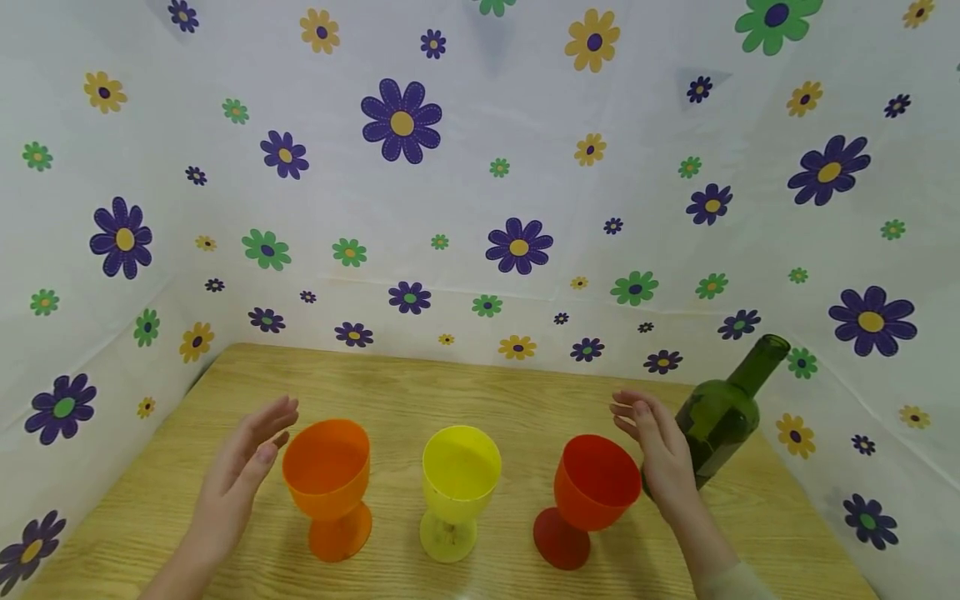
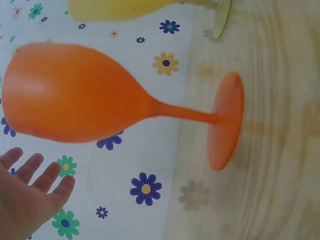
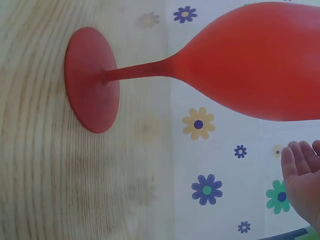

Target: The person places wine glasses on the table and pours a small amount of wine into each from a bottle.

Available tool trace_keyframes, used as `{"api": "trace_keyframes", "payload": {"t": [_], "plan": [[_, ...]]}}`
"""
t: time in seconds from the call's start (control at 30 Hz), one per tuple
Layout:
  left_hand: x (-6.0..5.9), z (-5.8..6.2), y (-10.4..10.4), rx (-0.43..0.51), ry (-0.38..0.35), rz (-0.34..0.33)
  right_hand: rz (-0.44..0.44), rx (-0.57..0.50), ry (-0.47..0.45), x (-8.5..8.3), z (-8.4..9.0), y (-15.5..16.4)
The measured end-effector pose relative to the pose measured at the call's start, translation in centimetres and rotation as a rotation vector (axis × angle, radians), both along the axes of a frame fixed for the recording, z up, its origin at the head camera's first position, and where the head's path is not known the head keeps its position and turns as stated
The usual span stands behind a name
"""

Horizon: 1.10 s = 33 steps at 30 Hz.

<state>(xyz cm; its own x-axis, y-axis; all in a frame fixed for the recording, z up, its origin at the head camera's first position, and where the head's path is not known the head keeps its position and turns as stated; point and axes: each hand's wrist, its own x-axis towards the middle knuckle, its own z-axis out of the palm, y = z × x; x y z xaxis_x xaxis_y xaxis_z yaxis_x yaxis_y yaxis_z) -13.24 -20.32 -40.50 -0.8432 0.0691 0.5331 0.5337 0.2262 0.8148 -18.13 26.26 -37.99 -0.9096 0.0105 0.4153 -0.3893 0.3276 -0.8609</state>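
Observation:
Three plastic goblets stand upright in a row on the wooden table: an orange goblet (image 1: 330, 467) at left, a yellow goblet (image 1: 459, 475) in the middle and a red goblet (image 1: 592, 487) at right. Just left of the orange goblet is my left hand (image 1: 236, 475), fingers extended and apart from it; the left wrist view shows a gap between that hand (image 2: 35, 195) and the orange bowl (image 2: 75, 95). My right hand (image 1: 663, 454) hovers between the red goblet and a green glass bottle (image 1: 716, 421), its fingers loosely straight and holding nothing. The hand partly hides the bottle.
A white cloth (image 1: 465, 192) printed with purple, yellow and green flowers rises behind the table and along both sides. The light wooden tabletop (image 1: 420, 383) ends against it at the back.

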Motion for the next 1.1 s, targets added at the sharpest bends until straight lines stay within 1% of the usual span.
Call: {"api": "trace_keyframes", "payload": {"t": [0.07, 0.13, 0.17, 0.23, 0.3, 0.37, 0.43, 0.47, 0.53, 0.6, 0.67, 0.73, 0.8, 0.87, 0.97, 1.03, 1.1], "plan": [[0.5, -0.2, 0.4, 0.01, -0.006, 0.003, -0.036, -0.007, 0.033, 0.7, 0.1, -0.1], [0.8, -0.4, 0.7, 0.039, -0.014, -0.019, -0.081, -0.015, 0.077, 1.3, 0.2, -0.1], [1.0, -0.5, 0.8, 0.034, -0.017, -0.02, -0.11, -0.011, 0.107, 1.6, 0.2, 0.0], [1.2, -0.7, 1.2, 0.017, -0.009, -0.024, -0.159, 0.001, 0.188, 2.2, 0.2, 0.1], [1.4, -0.9, 1.5, -0.008, -0.011, -0.019, -0.201, 0.015, 0.292, 2.7, 0.2, 0.3], [1.6, -1.2, 1.9, -0.043, -0.026, 0.007, -0.239, 0.039, 0.388, 3.2, 0.3, 0.6], [1.7, -1.3, 2.1, -0.057, -0.055, 0.034, -0.288, 0.073, 0.465, 3.6, 0.6, 0.8], [1.7, -1.4, 2.2, -0.065, -0.076, 0.048, -0.32, 0.09, 0.494, 3.8, 0.7, 0.9], [1.7, -1.5, 2.4, -0.073, -0.097, 0.064, -0.394, 0.127, 0.523, 4.1, 1.1, 1.2], [1.7, -1.7, 2.5, -0.079, -0.104, 0.074, -0.48, 0.16, 0.531, 4.2, 1.3, 1.7], [1.7, -1.8, 2.5, -0.076, -0.105, 0.068, -0.544, 0.174, 0.518, 4.0, 1.3, 2.5], [1.6, -1.9, 2.6, -0.072, -0.113, 0.067, -0.592, 0.172, 0.474, 3.8, 1.4, 3.4], [1.6, -1.9, 2.6, -0.074, -0.129, 0.07, -0.626, 0.168, 0.401, 3.5, 1.3, 4.2], [1.6, -1.7, 2.7, -0.072, -0.142, 0.074, -0.654, 0.161, 0.294, 3.2, 1.4, 4.8], [1.6, -1.5, 2.7, -0.088, -0.162, 0.089, -0.665, 0.115, 0.088, 2.7, 1.4, 5.6], [1.5, -1.5, 2.7, -0.107, -0.179, 0.097, -0.652, 0.076, -0.052, 2.2, 1.4, 6.2], [1.5, -1.4, 2.7, -0.13, -0.2, 0.106, -0.611, 0.043, -0.174, 1.8, 1.4, 6.7]]}}
